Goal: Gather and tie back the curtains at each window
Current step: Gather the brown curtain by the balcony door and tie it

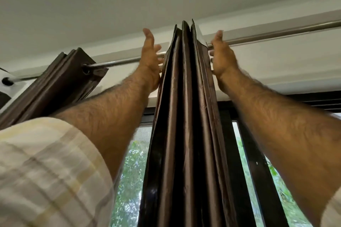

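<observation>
Looked up at brown curtain [186, 116], bunched into tight pleats, hung from metal rod [276, 33] mid-window. Left hand [150, 61] pressed flat against curtain's left side near the top, fingers straight, grip apart. Right hand [221, 57] set against curtain's right side just under the rod, fingers extended, grip likewise apart. Second brown curtain [60, 81] gathered at rod's far left end. Dark window frame [245, 153] behind, green foliage [129, 180] beyond glass. Checked sleeve [46, 171] at lower left.

Home room: brown curtains [186, 116] on rod [276, 34], window [132, 171], greenery outside.
</observation>
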Demonstrator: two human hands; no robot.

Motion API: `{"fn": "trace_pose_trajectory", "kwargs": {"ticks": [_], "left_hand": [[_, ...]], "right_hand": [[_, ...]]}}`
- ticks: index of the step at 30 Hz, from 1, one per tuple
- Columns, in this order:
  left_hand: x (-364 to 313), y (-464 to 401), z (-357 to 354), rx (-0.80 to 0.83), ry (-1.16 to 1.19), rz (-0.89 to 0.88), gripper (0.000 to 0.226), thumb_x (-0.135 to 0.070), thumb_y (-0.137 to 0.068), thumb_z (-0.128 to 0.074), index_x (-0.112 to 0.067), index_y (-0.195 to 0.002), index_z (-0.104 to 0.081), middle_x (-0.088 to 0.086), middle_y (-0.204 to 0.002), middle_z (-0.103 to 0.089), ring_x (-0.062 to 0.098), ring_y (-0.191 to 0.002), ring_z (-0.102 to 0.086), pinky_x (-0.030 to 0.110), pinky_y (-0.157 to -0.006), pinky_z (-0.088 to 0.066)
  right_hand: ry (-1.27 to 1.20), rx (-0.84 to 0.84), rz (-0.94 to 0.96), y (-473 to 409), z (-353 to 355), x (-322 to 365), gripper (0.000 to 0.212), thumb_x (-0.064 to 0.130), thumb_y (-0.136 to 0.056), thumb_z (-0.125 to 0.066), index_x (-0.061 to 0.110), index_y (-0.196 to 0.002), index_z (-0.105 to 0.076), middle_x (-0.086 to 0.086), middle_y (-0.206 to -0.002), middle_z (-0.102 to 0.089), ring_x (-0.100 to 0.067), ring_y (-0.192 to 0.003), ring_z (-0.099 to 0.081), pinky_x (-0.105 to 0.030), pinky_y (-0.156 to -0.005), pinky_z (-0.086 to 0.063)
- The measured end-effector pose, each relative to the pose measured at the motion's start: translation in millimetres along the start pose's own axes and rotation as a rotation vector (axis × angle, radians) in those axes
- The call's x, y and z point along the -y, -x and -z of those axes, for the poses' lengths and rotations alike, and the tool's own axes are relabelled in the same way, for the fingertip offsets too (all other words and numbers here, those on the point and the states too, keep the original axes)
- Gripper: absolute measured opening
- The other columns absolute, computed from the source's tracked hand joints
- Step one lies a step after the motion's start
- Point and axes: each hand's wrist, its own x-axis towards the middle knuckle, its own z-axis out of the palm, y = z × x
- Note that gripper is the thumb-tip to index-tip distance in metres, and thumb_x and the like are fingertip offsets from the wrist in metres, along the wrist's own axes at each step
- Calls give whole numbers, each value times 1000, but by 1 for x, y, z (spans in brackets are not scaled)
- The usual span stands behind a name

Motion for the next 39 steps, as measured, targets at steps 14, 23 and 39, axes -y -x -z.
{"fn": "trace_pose_trajectory", "kwargs": {"ticks": [14,23,39], "left_hand": [[34,63,34,-91,-14,-31,89,-94,-91,-28,-25,-126,-71,12,-130,-71,35,-116,-72,54,-96,-60],[47,121,55,104,-145,116,94,-87,-98,-17,-13,-103,-75,6,-89,-77,23,-79,-74,37,-72,-58],[88,267,112,161,23,323,94,-81,-100,-17,-9,-121,-73,14,-112,-72,28,-101,-67,41,-79,-54]], "right_hand": [[-23,82,0,78,34,-25,55,65,-108,-32,28,-139,-60,0,-135,-62,-20,-121,-62,-46,-101,-55],[-109,262,-142,131,40,-40,50,52,-110,-41,16,-106,-75,-15,-109,-78,-28,-104,-76,-52,-96,-61],[-70,101,-288,297,50,-7,37,39,-109,-48,31,-83,-73,15,-82,-68,-3,-79,-64,-31,-80,-52]]}}
